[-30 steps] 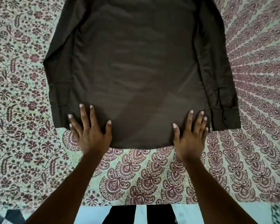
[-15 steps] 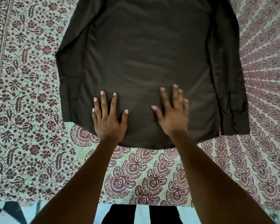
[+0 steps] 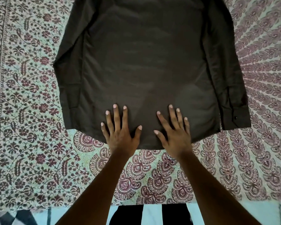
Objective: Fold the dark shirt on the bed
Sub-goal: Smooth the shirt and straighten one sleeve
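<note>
- On the bed (image 3: 31,127), toward its near edge: the dark shirt (image 3: 144,62) lies spread flat with its hem (image 3: 149,147) toward the person. The collar end runs out of frame at the top. No placket shows on the body, so it is probably back-side up.
- Both sleeves lie down along the body's sides. The sleeve on the right-hand side (image 3: 224,70) ends in a cuff (image 3: 234,114) with a small button, just beside the hem corner.
- Left hand (image 3: 120,133): palm down on the lower shirt at the hem, fingers straight and spread. It presses and grips nothing.
- Right hand (image 3: 173,135): the same flat, spread pose just beside the left. The thumbs are near each other but apart.
- Handling (judgement): thin woven cloth, light and limp, with a slight sheen, so layers may slide over one another. Only the cuffs and collar are likely to have any stiffness. Faint ripples show across the back.
- Where to hold (judgement): pinch one side at the hem corner and again up near the shoulder, then carry that panel inward. The cuff gives the firmest hold on a sleeve.
- Surface: a printed bedspread, floral on the left side and fan motifs on the right. It looks textured enough to keep the shirt from drifting, though the soft bed will give under pressure.
- Room: past the bed's edge, a pale floor (image 3: 152,213) with dark patterning, and the person's dark-clothed legs.
</note>
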`<state>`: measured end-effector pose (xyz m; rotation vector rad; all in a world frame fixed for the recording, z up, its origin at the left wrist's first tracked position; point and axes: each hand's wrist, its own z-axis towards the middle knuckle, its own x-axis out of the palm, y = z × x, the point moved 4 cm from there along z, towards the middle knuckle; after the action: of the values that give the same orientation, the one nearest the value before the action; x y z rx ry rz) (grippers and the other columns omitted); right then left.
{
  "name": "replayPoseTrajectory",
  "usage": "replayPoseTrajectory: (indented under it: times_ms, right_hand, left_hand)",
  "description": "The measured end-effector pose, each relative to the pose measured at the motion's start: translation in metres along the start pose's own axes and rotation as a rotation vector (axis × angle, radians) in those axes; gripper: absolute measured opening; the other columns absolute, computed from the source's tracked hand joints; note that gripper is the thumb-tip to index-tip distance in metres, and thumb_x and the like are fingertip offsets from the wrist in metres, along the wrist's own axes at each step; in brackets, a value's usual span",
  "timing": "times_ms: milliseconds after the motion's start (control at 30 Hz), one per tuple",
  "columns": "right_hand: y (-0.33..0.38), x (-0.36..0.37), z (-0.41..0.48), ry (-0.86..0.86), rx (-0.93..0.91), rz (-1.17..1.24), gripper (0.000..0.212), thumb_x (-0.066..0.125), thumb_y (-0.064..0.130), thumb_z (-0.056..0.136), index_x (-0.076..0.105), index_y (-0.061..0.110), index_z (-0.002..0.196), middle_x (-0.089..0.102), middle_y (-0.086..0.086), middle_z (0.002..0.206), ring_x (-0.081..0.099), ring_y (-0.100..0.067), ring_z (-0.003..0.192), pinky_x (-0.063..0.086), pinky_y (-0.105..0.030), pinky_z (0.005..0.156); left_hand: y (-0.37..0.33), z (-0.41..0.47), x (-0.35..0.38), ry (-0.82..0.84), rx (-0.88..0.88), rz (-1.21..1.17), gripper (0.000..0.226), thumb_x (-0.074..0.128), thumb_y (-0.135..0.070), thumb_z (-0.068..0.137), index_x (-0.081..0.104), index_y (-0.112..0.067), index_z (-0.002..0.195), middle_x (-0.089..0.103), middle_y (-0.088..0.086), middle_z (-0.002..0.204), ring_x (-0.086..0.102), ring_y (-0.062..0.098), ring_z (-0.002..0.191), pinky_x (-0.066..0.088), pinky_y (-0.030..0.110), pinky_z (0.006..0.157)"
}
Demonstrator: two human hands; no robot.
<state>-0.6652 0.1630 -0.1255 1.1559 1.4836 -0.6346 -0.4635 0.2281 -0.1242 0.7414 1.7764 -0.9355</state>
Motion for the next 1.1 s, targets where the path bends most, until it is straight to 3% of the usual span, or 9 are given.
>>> replayPoseTrajectory:
  times_ms: [200,400,467,567,633,733,867,1000,1100]
  right_hand:
    - [-0.069,-0.016,-0.028,-0.087,0.48,0.072,0.078,0.034,0.068,0.098,0.017,0.029,0.164,-0.005,-0.013,0.172,-0.006,-0.04,0.158,0.01,-0.068,0.122]
    - [-0.067,-0.038,0.055,-0.084,-0.03,-0.013,0.067,0.043,0.052,0.103,0.027,0.025,0.162,0.0,-0.01,0.173,0.002,-0.035,0.159,0.02,-0.056,0.123]
    - [-0.089,-0.041,0.07,-0.08,0.078,0.007,0.07,0.036,0.057,0.102,0.024,0.026,0.163,0.005,-0.008,0.173,0.008,-0.032,0.159,0.023,-0.053,0.123]
    - [-0.12,-0.05,0.073,-0.116,0.443,0.135,0.077,0.033,0.059,0.098,0.026,0.015,0.162,0.015,-0.014,0.171,0.02,-0.039,0.155,0.029,-0.056,0.12]
    - [-0.125,-0.061,0.075,-0.121,0.393,0.165,0.071,0.04,0.052,0.099,0.037,0.012,0.157,0.024,-0.018,0.167,0.03,-0.043,0.15,0.038,-0.055,0.115]
    - [-0.137,-0.089,0.075,-0.374,0.236,0.178,0.043,0.058,0.027,0.096,0.059,0.01,0.136,0.053,-0.016,0.148,0.059,-0.038,0.125,0.055,-0.046,0.092]
    - [-0.19,-0.113,0.064,-0.633,0.451,0.258,0.036,0.059,0.024,0.096,0.059,0.005,0.126,0.054,-0.021,0.125,0.052,-0.037,0.111,0.045,-0.041,0.09]
    - [-0.238,-0.109,0.058,-0.319,0.896,0.325,0.067,0.06,0.054,0.096,0.045,0.006,0.14,0.038,-0.028,0.144,0.04,-0.047,0.128,0.043,-0.056,0.1]
    - [-0.252,-0.096,0.056,-0.008,0.921,0.425,0.07,0.066,0.052,0.094,0.042,0.005,0.14,0.033,-0.027,0.146,0.035,-0.048,0.135,0.041,-0.061,0.104]
  left_hand:
    - [-0.019,-0.001,-0.007,0.006,-0.031,-0.058,0.093,0.056,-0.058,0.085,0.022,-0.022,0.163,0.004,0.006,0.174,0.0,0.034,0.16,0.011,0.061,0.126]
    - [-0.106,0.055,-0.007,0.091,0.373,-0.112,0.092,0.061,-0.052,0.09,0.012,-0.029,0.165,-0.001,-0.006,0.175,-0.005,0.024,0.161,0.012,0.056,0.127]
    - [-0.126,0.071,0.0,0.21,0.401,-0.01,0.096,0.062,-0.058,0.087,0.009,-0.036,0.164,-0.006,-0.008,0.174,-0.008,0.025,0.161,0.009,0.06,0.126]
    - [-0.143,0.081,-0.004,0.235,0.36,0.093,0.098,0.067,-0.055,0.069,0.029,-0.035,0.157,0.008,-0.001,0.172,0.002,0.029,0.159,0.012,0.063,0.123]
    - [-0.161,0.085,-0.011,0.213,0.333,0.067,0.098,0.065,-0.048,0.055,0.042,-0.028,0.149,0.021,0.003,0.167,0.01,0.03,0.157,0.016,0.06,0.122]
    - [-0.196,0.093,-0.004,0.245,0.438,0.007,0.09,0.073,-0.044,0.072,0.038,-0.027,0.154,0.016,-0.003,0.17,0.006,0.025,0.159,0.021,0.055,0.122]
    - [-0.243,0.105,0.015,0.352,0.518,0.011,0.094,0.069,-0.056,0.087,0.019,-0.031,0.163,0.0,-0.009,0.174,-0.004,0.021,0.16,0.016,0.055,0.124]
    - [-0.278,0.109,0.027,0.407,0.418,0.079,0.114,0.078,-0.067,0.073,0.011,-0.043,0.162,-0.012,-0.013,0.17,-0.013,0.026,0.158,0.01,0.066,0.122]
    - [-0.292,0.107,0.032,0.453,0.309,0.087,0.122,0.084,-0.065,0.066,0.006,-0.05,0.158,-0.014,-0.014,0.168,-0.018,0.03,0.157,0.005,0.072,0.12]
